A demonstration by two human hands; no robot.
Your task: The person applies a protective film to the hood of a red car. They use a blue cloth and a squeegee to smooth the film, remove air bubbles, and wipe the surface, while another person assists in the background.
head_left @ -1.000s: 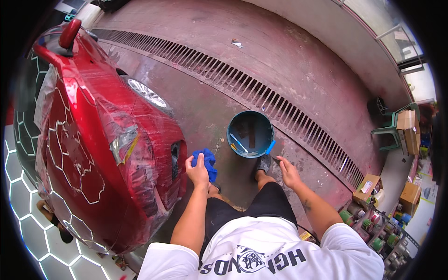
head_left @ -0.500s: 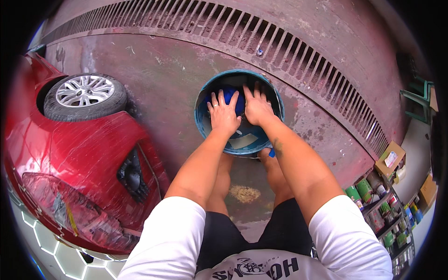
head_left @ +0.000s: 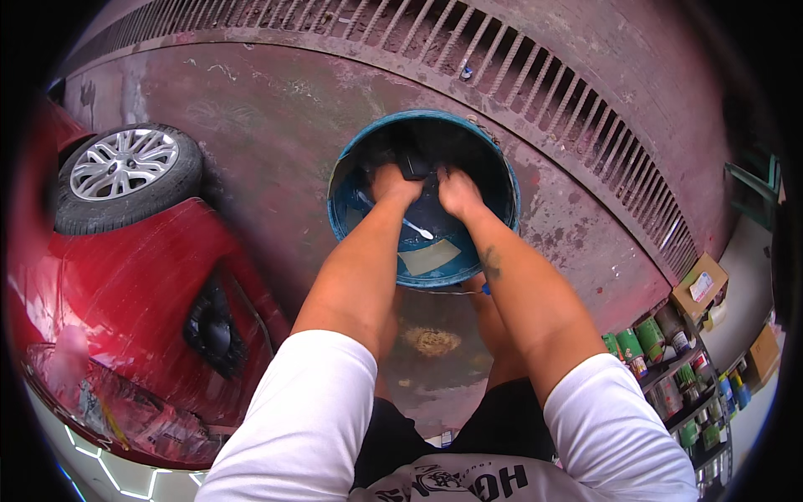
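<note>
Both my hands are down inside a round blue bucket [head_left: 502, 188] that stands on the floor between my legs. My left hand [head_left: 391, 181] is closed near a dark, square-edged thing [head_left: 411, 166]; whether it grips it I cannot tell. Just right of it my right hand [head_left: 457, 192] has its fingers curled inward, and what they hold is hidden in shadow. In the bucket lie a thin stick with a white end [head_left: 426, 233] and a beige rectangular piece [head_left: 430, 257].
A red car [head_left: 150, 276] with a scratched body and a wheel [head_left: 125, 167] is at left. Beyond the bucket a drain grate [head_left: 510, 71] curves across the floor. Shelves of cans [head_left: 669, 368] and a cardboard box [head_left: 698, 284] stand at right.
My hands had spread fingers over a blue thing in the bucket; now they are lower with fingers curled. The blue thing no longer shows. The stick and beige piece are in fuller view.
</note>
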